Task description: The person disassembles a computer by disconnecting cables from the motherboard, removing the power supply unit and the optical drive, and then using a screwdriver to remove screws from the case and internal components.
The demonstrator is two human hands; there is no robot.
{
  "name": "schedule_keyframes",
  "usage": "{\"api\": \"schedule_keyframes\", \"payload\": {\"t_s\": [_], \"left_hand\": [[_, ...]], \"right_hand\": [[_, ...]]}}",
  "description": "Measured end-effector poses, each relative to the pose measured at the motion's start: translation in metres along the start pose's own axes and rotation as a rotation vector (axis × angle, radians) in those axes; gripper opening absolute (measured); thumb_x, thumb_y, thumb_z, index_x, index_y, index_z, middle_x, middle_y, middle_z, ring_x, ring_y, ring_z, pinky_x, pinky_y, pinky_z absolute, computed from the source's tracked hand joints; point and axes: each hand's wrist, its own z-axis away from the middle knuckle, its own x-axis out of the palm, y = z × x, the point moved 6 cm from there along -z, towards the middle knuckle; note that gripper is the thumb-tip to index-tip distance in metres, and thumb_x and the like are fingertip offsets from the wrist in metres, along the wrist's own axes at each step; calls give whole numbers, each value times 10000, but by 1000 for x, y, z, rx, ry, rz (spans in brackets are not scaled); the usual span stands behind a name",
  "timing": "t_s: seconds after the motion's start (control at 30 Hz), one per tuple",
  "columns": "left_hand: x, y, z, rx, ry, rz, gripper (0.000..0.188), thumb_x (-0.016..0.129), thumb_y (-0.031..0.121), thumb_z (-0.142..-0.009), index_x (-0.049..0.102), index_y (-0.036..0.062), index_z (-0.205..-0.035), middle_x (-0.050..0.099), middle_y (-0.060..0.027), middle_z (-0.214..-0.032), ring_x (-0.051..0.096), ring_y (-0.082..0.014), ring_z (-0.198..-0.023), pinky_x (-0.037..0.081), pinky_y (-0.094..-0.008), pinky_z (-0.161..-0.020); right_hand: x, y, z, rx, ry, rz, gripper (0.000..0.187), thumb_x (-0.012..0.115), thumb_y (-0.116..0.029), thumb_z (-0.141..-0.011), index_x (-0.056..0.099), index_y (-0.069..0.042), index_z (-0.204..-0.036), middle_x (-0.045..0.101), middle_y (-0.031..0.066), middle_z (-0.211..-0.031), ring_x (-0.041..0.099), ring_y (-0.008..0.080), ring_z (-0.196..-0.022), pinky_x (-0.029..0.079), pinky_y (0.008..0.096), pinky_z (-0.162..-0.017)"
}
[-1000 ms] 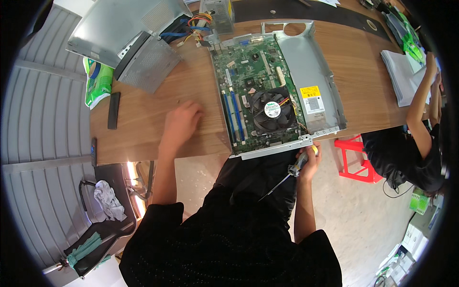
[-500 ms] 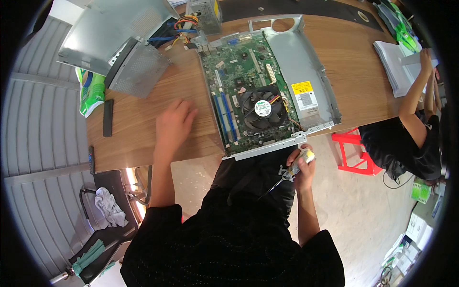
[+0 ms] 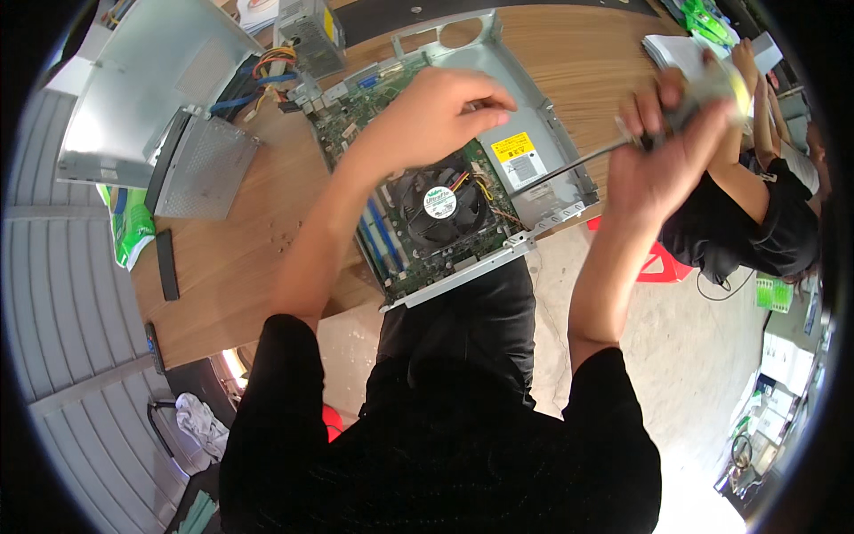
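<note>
My right hand (image 3: 663,147) is raised at the right, wrapped round the handle of a screwdriver (image 3: 576,164). The handle is pale with a yellow end and smeared by motion. Its long thin shaft points left, across the tray of an open computer case (image 3: 525,84), near a yellow-and-white label (image 3: 520,158). Over the green motherboard (image 3: 391,96) hovers my left hand (image 3: 440,116), its curled forefinger and thumb meeting at the tips. Whether anything small lies between them is too fine to see. Below it on the board sits a black round cooling fan (image 3: 427,222).
Left of the case lie a metal cover (image 3: 147,89), a perforated metal piece (image 3: 209,165) and a green packet (image 3: 131,227). A power supply (image 3: 311,40) with coloured cables stands behind. A co-worker (image 3: 729,196) sits at the right near a red stool (image 3: 654,265).
My right hand has lifted from beside my lap, up and rightward, with the screwdriver. My left hand has moved from the table to above the motherboard. The whole view has shifted.
</note>
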Motion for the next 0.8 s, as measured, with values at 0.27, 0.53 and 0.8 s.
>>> {"api": "schedule_keyframes", "payload": {"t_s": [0.27,0.53,0.8], "left_hand": [[32,-58,-12,-114,-249,127,190,696,59,-896,715,-4,-1074,745,-109,-941,671,-157,-816,527,-319,-745],[20,-57,-7,-131,-367,39,196,723,88,-855,724,3,-1031,736,-134,-893,694,-215,-813,528,-349,-747],[18,-55,-4,-149,-394,-55,204,723,105,-847,724,-4,-1019,737,-142,-881,701,-275,-811,531,-368,-772]], "right_hand": [[33,55,-14,-295,14,354,295,587,-325,-1016,441,-69,-997,504,86,-716,479,160,-488,386,310,-437],[33,89,4,-269,-120,435,287,602,-272,-1010,443,-33,-1008,509,83,-715,480,150,-480,389,300,-436],[49,95,14,-262,-184,493,471,609,-264,-1002,433,29,-1326,514,68,-716,477,144,-482,384,287,-440]]}}
